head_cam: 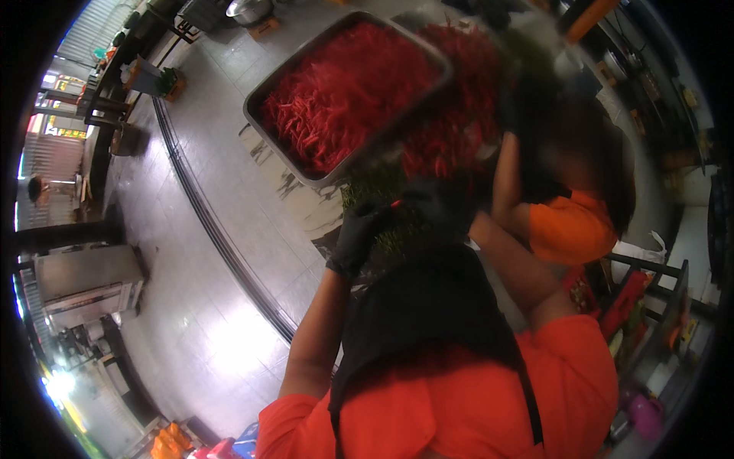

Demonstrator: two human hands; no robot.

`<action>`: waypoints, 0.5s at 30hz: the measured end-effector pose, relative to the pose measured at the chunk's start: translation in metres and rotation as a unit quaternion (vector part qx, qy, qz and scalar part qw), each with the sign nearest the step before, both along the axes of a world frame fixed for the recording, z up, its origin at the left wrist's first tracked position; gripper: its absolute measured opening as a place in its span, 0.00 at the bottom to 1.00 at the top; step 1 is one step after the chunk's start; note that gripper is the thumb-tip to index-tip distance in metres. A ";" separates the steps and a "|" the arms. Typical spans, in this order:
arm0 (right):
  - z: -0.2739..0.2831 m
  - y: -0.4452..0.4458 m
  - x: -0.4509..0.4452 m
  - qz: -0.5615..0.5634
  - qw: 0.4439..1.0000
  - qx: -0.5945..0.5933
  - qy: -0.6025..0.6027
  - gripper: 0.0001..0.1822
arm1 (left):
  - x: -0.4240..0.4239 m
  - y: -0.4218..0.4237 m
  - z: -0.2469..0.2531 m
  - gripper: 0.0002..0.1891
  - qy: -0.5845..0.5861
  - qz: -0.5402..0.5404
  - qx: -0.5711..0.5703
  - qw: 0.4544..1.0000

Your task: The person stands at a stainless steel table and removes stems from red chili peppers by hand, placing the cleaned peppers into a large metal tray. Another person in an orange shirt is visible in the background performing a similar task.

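Observation:
Both my hands wear black gloves and meet over a heap of green chili stems [375, 186] in front of my black apron. A small red chili [397, 203] shows at the fingertips of my left hand [358, 232], between the two hands. Close to it on the right is my right hand [438, 206], dark and blurred, so what its fingers hold cannot be told. Beyond the stems lies a pile of red chilies [453, 137] on the table. A large metal tray [321, 181] full of red chilies stands ahead, to the left of that pile.
At my right a co-worker in an orange shirt [567, 226] reaches a gloved hand towards the chili pile. The table's marble-patterned top [309, 209] shows beside the tray. On the floor behind are a metal bowl [249, 10] and crates; a rack [648, 287] stands right.

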State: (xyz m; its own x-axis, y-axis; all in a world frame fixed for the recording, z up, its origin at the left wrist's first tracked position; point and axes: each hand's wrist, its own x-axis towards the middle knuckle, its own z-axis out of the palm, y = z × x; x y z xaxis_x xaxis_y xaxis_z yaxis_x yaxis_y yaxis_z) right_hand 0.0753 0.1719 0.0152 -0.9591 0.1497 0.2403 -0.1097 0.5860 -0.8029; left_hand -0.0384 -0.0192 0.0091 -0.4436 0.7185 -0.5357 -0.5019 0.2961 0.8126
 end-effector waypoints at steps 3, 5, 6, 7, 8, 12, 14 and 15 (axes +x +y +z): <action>0.007 -0.005 0.000 0.066 0.996 -0.003 -0.062 0.09 | 0.009 -0.006 0.011 0.16 0.100 -0.053 0.043 0.993; 0.007 -0.009 0.007 0.089 0.994 -0.004 -0.067 0.10 | 0.008 -0.012 0.019 0.16 0.131 -0.133 0.008 0.982; 0.009 -0.011 0.007 0.104 0.992 -0.002 -0.067 0.10 | 0.007 -0.017 0.020 0.16 0.150 -0.168 -0.007 0.974; 0.012 -0.015 0.010 0.113 0.992 0.033 -0.055 0.11 | 0.010 -0.023 0.016 0.16 0.159 -0.178 -0.017 0.971; 0.015 -0.021 0.014 0.122 0.989 0.068 -0.042 0.11 | 0.014 -0.029 0.012 0.16 0.168 -0.187 -0.027 0.968; -0.013 -0.026 0.022 0.095 0.995 -0.023 0.016 0.13 | 0.026 -0.039 0.010 0.16 0.157 -0.127 -0.022 0.979; -0.047 -0.021 0.020 0.049 0.972 -0.225 -0.051 0.13 | 0.026 -0.045 -0.007 0.15 0.034 -0.055 0.026 0.998; -0.057 -0.018 0.015 0.015 0.968 -0.241 -0.074 0.13 | 0.027 -0.049 -0.013 0.15 -0.027 -0.015 0.047 0.998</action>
State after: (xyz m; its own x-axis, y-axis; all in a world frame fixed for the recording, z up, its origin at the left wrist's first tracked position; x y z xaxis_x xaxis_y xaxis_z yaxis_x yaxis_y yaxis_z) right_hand 0.0906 0.1539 -0.0418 -0.9833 0.1816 0.0102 0.0151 0.1376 -0.9904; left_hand -0.0118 -0.0686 -0.0040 -0.3932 0.7796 -0.4874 -0.5376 0.2351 0.8097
